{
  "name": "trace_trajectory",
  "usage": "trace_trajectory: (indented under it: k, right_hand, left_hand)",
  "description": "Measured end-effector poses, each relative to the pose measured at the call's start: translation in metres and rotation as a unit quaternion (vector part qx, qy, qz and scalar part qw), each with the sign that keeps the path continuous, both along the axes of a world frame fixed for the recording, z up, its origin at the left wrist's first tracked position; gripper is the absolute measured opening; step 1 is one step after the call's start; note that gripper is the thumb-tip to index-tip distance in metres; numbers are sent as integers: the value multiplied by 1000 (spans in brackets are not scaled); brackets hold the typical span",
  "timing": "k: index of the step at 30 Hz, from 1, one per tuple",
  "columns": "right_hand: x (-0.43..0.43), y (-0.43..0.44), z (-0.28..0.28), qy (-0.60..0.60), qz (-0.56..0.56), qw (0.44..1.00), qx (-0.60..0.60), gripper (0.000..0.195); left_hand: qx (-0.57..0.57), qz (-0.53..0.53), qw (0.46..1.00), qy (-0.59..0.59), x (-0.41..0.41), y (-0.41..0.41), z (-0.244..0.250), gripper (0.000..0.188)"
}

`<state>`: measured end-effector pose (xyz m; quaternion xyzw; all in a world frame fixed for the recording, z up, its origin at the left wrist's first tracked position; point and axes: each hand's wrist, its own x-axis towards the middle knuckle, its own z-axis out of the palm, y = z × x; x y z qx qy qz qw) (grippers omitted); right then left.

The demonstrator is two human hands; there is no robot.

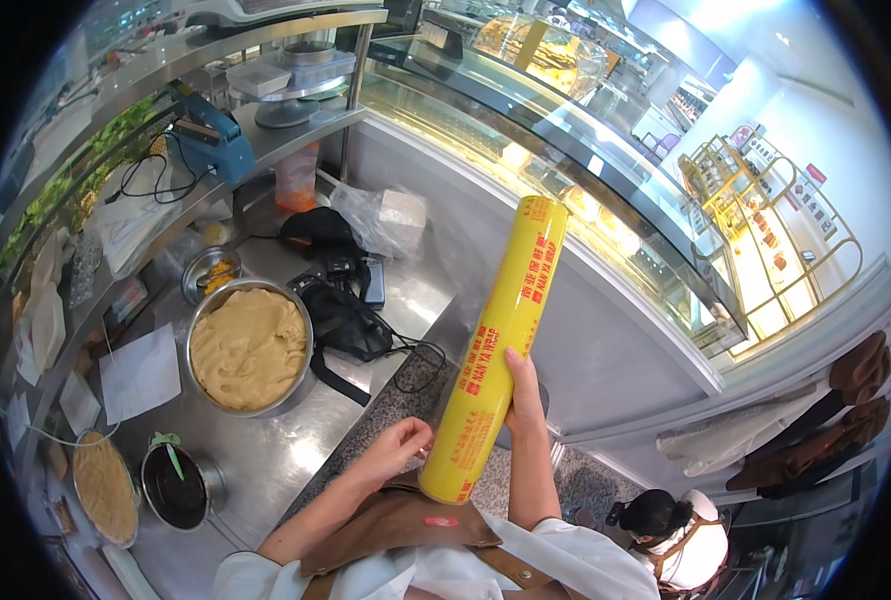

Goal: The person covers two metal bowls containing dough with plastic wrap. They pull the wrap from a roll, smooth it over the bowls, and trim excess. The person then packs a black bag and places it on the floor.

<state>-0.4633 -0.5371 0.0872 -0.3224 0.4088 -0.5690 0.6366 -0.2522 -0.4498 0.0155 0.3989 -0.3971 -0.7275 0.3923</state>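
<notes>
A long roll of yellow cling film (490, 360), printed with red writing, tilts upright in front of my brown apron (408, 525). My right hand (526, 390) grips it from the right side, thumb lying on the film. At the lower left edge of the roll is my left hand (399, 448), its fingers curled close to the film; whether they pinch the film's edge is not clear. On the steel worktable (303, 442) to my left stands a large metal bowl (310, 367) full of pale dough or batter (246, 349).
Nearby sit a small metal bowl (211, 274) with orange bits, a black bag (348, 322) with cables, a pot (182, 487) of dark contents and a dough-filled oval container (105, 487). A blue sealer (212, 142) rests on the shelf. A person (678, 532) is low at right, beyond granite-patterned flooring.
</notes>
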Motion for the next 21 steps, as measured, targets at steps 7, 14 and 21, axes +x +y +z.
trace_trajectory:
  k: [7,14,21]
  right_hand:
    - [20,4,7,66,-31,996,-44,61]
    - [30,12,12,78,-68,993,-65,61]
    - [43,28,19,191,-105,972,-84,58]
  left_hand:
    - [-131,234,950,-163,-18,12,13,15]
    - [-224,291,896,-248,11,8,8,14]
    - [-193,224,922,-250,32,14,1,19]
